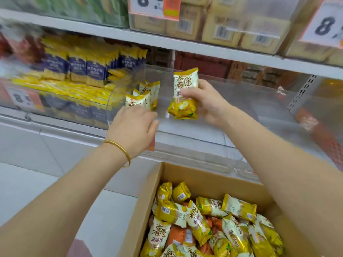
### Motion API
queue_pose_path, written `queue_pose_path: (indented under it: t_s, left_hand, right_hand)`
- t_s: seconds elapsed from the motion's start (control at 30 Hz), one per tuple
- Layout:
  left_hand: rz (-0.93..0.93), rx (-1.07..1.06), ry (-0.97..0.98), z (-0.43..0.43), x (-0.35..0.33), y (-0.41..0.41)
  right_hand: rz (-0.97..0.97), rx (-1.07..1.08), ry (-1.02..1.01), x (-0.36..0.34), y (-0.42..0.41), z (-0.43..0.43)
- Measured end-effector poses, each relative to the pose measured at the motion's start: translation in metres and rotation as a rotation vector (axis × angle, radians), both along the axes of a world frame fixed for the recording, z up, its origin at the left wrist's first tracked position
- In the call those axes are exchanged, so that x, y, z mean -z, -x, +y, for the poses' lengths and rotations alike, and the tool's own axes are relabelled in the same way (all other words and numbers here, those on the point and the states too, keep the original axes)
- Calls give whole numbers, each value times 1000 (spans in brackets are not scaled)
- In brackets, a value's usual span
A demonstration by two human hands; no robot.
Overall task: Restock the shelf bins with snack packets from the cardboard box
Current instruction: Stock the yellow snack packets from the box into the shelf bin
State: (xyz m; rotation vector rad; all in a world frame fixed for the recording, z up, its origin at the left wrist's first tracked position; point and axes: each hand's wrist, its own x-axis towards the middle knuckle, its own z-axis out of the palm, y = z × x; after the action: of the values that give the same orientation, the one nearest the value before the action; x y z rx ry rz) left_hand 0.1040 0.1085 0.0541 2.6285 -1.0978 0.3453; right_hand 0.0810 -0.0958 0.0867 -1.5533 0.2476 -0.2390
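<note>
Your right hand [207,104] pinches one packet [183,89] upright between thumb and curled fingers, up over the clear bin [204,130] on the shelf [185,45], just right of the row [148,93] of matching packets standing at the bin's left end. Your left hand [132,127], bangle [120,147] on the wrist, reaches in with fingers loosely straight, tips at the front packet of that row, gripping nothing. Down below, the box [146,210] sits open in front of the shelf with a heap [204,219] of yellow and orange packets inside, and the next bin to the left holds blue-and-yellow packs [78,67].
</note>
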Motion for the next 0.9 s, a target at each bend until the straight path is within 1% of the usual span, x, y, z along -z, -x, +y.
queue_pose_path:
  t_s: [0.07,0.1,0.17,0.3,0.37,0.5,0.6,0.73,0.83,0.9]
  left_hand:
    - [51,-38,-110,2,11,-3]
    - [66,-48,-119,3,14,-3]
    - [62,-45,-103,4,17,-4]
    - [34,-33,1,4,24,-6]
    - [36,-32,28,3,28,-6]
    - [21,-45,48,3,29,-7]
    - [44,-39,40,3,28,-6]
    - [44,-40,42,3,26,-4]
    - [33,-42,35,3,25,-4]
    - [39,-42,30,3,25,-4]
  right_hand:
    - [88,27,93,17,-33,-6]
    - [128,34,131,25,-47,-8]
    - [169,23,170,38,-74,-10]
    - [200,-13,198,49,-107,-8]
    - [186,25,181,53,-115,-9]
    - [114,167,144,62,-123,-14]
    - [75,243,15,61,-118,-16]
    - [147,238,-88,62,-112,-18]
    - [246,199,-47,65,-113,-11]
    - [253,217,-10,69,-116,-4]
